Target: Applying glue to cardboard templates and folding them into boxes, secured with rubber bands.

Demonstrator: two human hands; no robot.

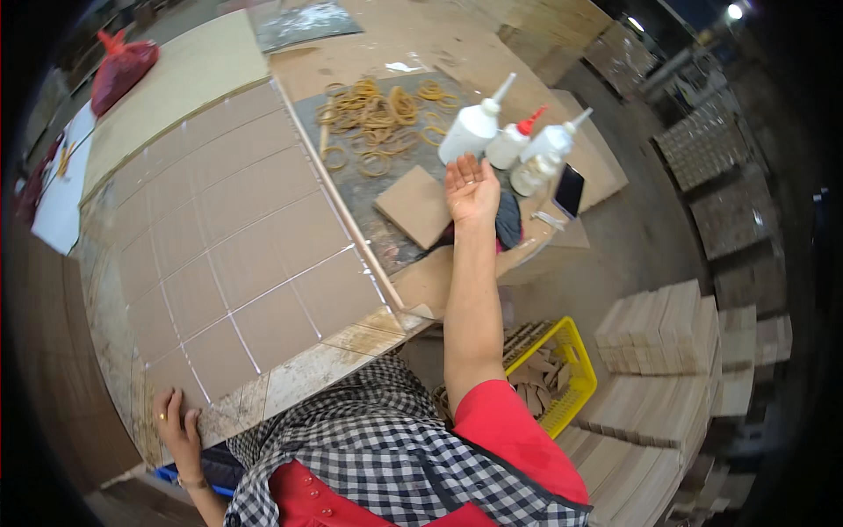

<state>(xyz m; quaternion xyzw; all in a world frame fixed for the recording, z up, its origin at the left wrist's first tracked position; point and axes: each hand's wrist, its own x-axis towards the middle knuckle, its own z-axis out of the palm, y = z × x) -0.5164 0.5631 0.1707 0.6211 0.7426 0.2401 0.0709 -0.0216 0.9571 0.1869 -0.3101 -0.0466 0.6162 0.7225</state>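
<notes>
My right hand [472, 186] reaches out palm up, fingers stretched and slightly curled, holding nothing visible. Its fingertips are just in front of a large white squeeze bottle [470, 132] with a long nozzle; whether they touch it I cannot tell. Beside that bottle stands a smaller white one with a red nozzle cap [507, 145]. My left hand [180, 429] rests with fingers apart at the near left corner of a brown board [263, 321]. White lines run across this board in a grid.
Yellowish rubber bands [382, 114] lie heaped beyond a square brown wood piece [413, 206]. A phone [569, 191] lies right of the bottles. Below stands a yellow crate [580, 378] of wood offcuts, near stacked wood blocks [654, 329]. A red bag [123, 70] sits far left.
</notes>
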